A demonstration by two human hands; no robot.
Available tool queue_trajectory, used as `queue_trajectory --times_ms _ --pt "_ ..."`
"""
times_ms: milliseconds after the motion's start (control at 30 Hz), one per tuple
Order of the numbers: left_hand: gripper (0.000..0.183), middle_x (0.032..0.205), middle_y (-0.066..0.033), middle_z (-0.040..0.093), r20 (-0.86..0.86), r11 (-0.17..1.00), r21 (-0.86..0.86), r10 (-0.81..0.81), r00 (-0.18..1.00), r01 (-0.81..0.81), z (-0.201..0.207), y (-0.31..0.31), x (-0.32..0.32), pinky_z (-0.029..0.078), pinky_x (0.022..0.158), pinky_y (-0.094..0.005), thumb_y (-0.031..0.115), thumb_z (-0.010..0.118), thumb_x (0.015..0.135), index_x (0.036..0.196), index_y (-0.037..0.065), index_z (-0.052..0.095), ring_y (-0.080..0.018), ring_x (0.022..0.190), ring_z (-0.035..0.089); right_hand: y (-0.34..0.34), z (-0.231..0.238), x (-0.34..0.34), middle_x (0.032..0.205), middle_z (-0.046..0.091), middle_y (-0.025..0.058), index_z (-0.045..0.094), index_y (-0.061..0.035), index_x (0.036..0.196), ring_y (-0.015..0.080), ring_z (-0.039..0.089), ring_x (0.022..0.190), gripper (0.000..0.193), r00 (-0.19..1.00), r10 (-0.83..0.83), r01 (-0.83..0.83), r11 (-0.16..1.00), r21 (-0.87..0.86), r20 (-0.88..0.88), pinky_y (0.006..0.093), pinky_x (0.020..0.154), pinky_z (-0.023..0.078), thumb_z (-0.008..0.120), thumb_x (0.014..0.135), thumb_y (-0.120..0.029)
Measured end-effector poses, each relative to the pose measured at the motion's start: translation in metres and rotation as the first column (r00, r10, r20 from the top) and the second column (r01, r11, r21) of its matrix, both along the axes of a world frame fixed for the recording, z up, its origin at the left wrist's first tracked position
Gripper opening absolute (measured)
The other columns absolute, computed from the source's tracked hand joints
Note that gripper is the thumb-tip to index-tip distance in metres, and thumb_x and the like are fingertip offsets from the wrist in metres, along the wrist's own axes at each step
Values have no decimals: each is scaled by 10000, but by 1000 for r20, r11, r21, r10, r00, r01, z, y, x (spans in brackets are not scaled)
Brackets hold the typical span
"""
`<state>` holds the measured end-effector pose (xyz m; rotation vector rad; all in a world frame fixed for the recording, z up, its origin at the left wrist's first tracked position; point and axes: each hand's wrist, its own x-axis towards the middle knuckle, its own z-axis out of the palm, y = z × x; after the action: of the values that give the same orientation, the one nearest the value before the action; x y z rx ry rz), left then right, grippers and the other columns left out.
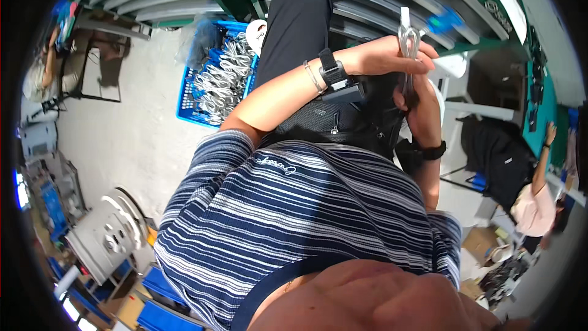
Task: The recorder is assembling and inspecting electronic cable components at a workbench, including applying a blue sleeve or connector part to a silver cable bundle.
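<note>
A bundled grey cable point(409, 41) stands upright between my two hands, its loops gathered and a white end sticking up at the top. My left hand point(389, 56) reaches across from the left and closes its fingers around the bundle's middle. Just below, my right hand point(419, 101) grips the lower part of the same cable, partly in shadow. A blurred blue piece point(444, 21) shows just right of the cable's top; whether it is joined to the cable I cannot make out. Black straps with small devices sit on both wrists.
To the left, a blue plastic basket point(184, 95) on the floor holds several bundled grey cables with blue parts. A white roll point(255, 35) is beside my knee. Grey slatted metal point(367, 0) runs along the far side. Another person point(533, 211) works at the right.
</note>
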<state>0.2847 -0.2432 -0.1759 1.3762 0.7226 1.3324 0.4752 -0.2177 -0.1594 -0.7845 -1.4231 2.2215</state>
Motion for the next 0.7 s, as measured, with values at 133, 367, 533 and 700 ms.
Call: queue_trajectory --times_ms 133,367,533,700 --pt "319 1118 -66 664 -93 966 -254 34 995 -56 9 -12 0 487 900 -277 192 603 976 1225 -6 596 -130 1023 612 -13 -10 -13 898 601 42 545 -25 1293 127 576 765 353 992 -84 78 994 71 96 244 707 452 415 1058 -255" --pt "304 981 -103 672 -604 977 208 164 780 -44 64 -22 -9 510 795 -323 199 670 920 1153 17 597 -228 900 655 1 -7 -6 1294 532 97 520 -31 1326 210 516 1207 452 994 -69 111 749 653 -89 341 1034 400 667 930 -190" --pt "351 887 -160 645 -855 937 350 320 408 -2 103 -48 -16 493 706 -430 163 695 824 1140 55 586 -386 815 612 -1 10 16 1363 512 102 441 -40 1413 214 535 1157 655 969 44 128 753 645 -244 346 1005 425 745 846 -165" --pt "424 865 -191 652 -963 988 127 143 229 -84 92 -72 3 503 673 -439 200 709 839 1203 52 548 -387 823 636 -18 16 11 1183 586 80 542 -9 1281 130 568 1022 334 890 123 73 912 405 -439 265 917 454 596 978 -138"
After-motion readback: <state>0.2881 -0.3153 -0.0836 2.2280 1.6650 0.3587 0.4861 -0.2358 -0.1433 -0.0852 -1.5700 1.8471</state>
